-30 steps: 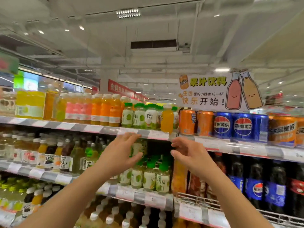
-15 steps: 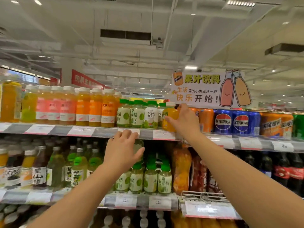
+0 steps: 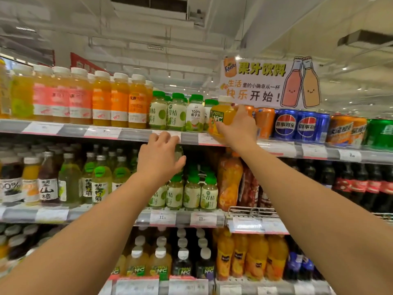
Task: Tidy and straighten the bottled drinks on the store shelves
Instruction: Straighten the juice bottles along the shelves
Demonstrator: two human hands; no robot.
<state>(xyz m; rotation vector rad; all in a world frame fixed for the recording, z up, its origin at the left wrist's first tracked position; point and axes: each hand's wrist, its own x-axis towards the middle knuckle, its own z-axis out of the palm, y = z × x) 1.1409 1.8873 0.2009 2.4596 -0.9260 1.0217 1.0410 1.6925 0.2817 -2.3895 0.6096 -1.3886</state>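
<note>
Our right hand (image 3: pixel 238 126) grips the orange NFC bottle (image 3: pixel 222 118), tilted and not yet straightened; our left hand (image 3: pixel 159 158) hovers open just below-left; remaining rows look untouched.

Orange NFC juice bottle (image 3: pixel 221 120), white cap, green-orange label, stood at front edge of top shelf (image 3: pixel 131 133), tilted slightly left, gripped by right hand (image 3: pixel 239 129). Just left of it, row of green-capped pale bottles (image 3: pixel 176 112), upright, labels facing forward. Further left, taller orange and pink juice bottles (image 3: pixel 102 101) with white caps, upright in tight row. Middle shelf (image 3: pixel 182 218) held small green-capped lime bottles (image 3: pixel 192 193), upright, close together.
</note>
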